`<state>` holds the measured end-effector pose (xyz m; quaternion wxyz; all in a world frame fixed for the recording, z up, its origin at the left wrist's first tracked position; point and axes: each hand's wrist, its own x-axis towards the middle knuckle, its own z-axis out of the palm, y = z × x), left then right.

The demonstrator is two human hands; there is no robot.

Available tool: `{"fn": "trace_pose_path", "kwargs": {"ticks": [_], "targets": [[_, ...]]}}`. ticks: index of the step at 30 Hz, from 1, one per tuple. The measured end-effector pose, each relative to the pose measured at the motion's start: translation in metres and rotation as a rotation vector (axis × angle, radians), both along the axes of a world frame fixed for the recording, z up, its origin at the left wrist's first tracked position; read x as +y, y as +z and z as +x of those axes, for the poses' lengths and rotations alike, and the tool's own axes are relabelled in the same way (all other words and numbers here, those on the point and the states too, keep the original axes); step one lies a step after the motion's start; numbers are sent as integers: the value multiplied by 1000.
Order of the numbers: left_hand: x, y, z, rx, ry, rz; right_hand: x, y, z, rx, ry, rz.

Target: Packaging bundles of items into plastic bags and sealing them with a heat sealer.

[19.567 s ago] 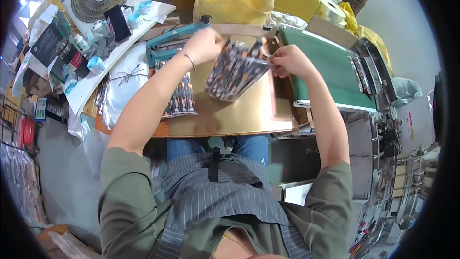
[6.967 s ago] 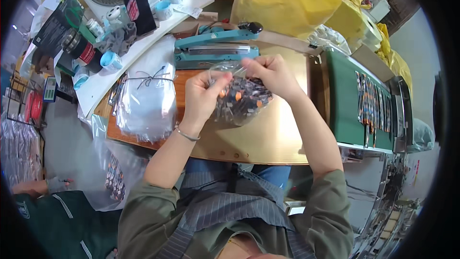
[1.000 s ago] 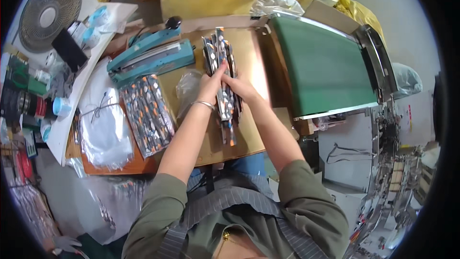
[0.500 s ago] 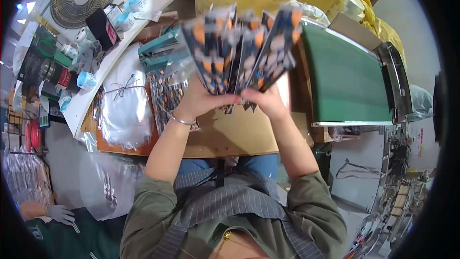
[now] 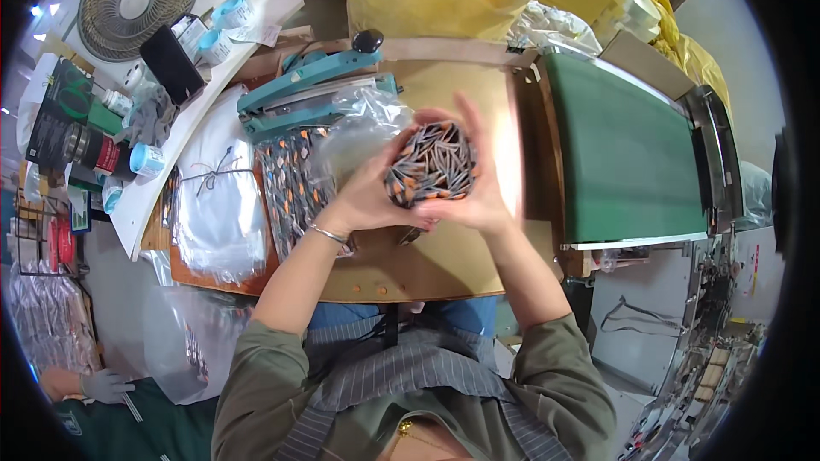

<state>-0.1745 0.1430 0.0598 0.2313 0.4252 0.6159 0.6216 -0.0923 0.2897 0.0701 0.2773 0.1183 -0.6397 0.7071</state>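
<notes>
Between my two hands is a round bundle of many thin, flat packets, dark with orange and pale spots (image 5: 431, 164), seen end-on with their edges packed together. My left hand (image 5: 369, 196) is wrapped round its left side, a silver bangle on that wrist. My right hand (image 5: 483, 192) closes round the right side, thumb across the near edge and fingers round the back. Below them lies the brown work board (image 5: 410, 269). Beside my left hand are a crumpled clear plastic bag (image 5: 363, 128) and a pile of like-patterned packets (image 5: 293, 172).
A teal lever-armed bag sealer (image 5: 312, 85) stands behind the packets. Tied clear bags (image 5: 218, 222) lie at left, near a white shelf (image 5: 141, 209) with a fan (image 5: 137, 2). A green conveyor belt (image 5: 628, 149) runs at right. Another person's gloved hand (image 5: 106, 386) is at lower left.
The packets, fanned out and upright half a second ago, are now gathered into a tight round bundle and turned end-on. Both hands have come closer together round them. The sealer is now uncovered.
</notes>
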Motion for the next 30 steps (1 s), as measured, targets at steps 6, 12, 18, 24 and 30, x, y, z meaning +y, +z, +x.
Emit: {"fn": "trace_pose_path", "kwargs": {"ticks": [6,12,18,24,30], "targets": [[-43,19,19,-513,-217,-235,-58,55,27,-485,56,-379],[-73,-54,99,-1328,-258,31,-53,1,38,-597,287,23],[-123,-41,81,-766,153,-38,-86,-34,68,-653,506,-671],[-107,46,118,514,213,35,-127,-20,82,-362,289,-323],[-122,-32,159,52,748,256,-125,-26,113,-604,363,-859]]}}
